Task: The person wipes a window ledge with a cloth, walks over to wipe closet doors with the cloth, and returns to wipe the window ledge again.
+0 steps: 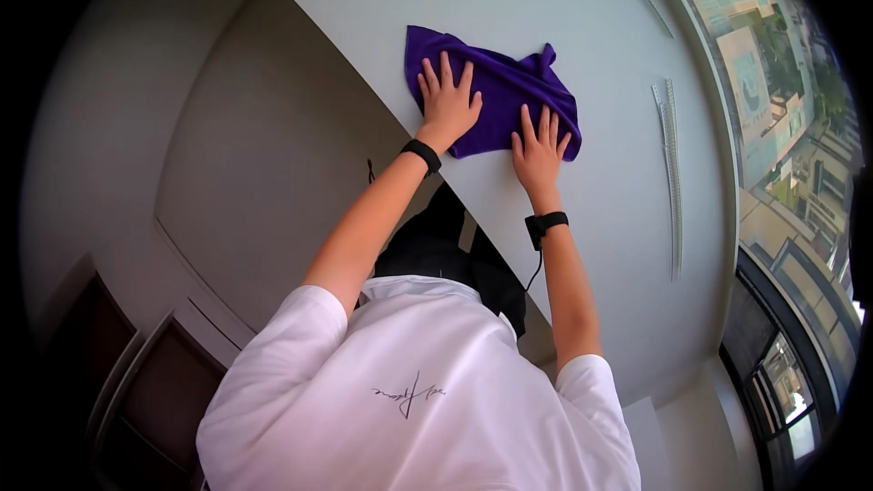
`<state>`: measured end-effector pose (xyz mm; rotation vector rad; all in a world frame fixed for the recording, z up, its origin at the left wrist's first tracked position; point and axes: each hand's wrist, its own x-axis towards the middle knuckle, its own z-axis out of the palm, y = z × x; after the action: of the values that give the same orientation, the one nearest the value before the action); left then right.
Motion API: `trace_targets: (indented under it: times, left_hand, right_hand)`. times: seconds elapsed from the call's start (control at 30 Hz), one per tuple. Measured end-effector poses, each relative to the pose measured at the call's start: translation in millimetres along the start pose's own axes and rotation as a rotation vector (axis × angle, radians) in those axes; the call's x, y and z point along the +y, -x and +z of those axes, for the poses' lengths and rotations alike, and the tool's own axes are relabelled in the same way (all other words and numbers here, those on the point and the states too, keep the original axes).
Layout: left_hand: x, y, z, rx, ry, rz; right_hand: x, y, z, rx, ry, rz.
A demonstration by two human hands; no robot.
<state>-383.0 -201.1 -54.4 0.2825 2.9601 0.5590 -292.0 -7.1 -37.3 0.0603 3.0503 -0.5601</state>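
Observation:
A dark purple cloth (500,82) lies spread on the white surface (618,218), with folds along its far side and a bunched corner standing up at the upper right. My left hand (447,111) rests flat on the cloth's left part, palm down, fingers spread. On its lower right part lies my right hand (539,156), also open, with its fingertips on the fabric and the heel of the hand beyond the cloth's near edge. Neither hand grips the fabric. Each wrist wears a black band.
Narrow slotted vents (671,173) run along the right part of the surface, beside a large window (773,82) with buildings outside. The surface's near edge runs diagonally past my left forearm. A thin black cable (536,271) hangs from the right wristband.

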Motion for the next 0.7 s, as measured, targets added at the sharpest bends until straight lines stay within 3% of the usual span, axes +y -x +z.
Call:
trace_targets:
  times: [0.13, 0.2, 0.27, 0.33, 0.37, 0.43, 0.57, 0.7]
  left_hand:
    - [-32.9, -25.8, -10.6, 0.116, -0.035, -0.323]
    - [-48.3, 1.1, -4.7, 0.248, 0.088, -0.368]
    - [-54.6, 40.8, -7.5, 0.218, 0.037, -0.437]
    - [-50.6, 80.8, -8.1, 0.286, 0.684, -0.598]
    - [-47.4, 98.2, -4.6, 0.298, 0.695, -0.628]
    - [-44.0, 119.6, 3.0, 0.167, 1.302, -0.758]
    - [-66.0, 90.5, 15.2, 0.328, 1.464, -0.705]
    - [-137.0, 18.0, 2.2, 0.397, 1.654, -0.697]
  right_hand:
    - [-46.3, -56.1, 23.7, -0.013, 0.003, -0.147]
    - [-77.2, -49.1, 37.1, -0.051, -0.013, -0.236]
    - [-105.5, -23.7, 43.5, -0.144, -0.034, -0.296]
    - [-117.7, 12.9, 43.5, -0.250, -0.057, -0.323]
    - [-118.3, 30.9, 41.4, -0.313, -0.055, -0.344]
    - [-113.2, 54.6, 35.7, -0.426, -0.111, -0.351]
    - [-100.0, 10.8, 27.9, -0.551, -0.246, -0.275]
    - [-134.9, -85.6, 54.0, -0.457, -0.144, -0.365]
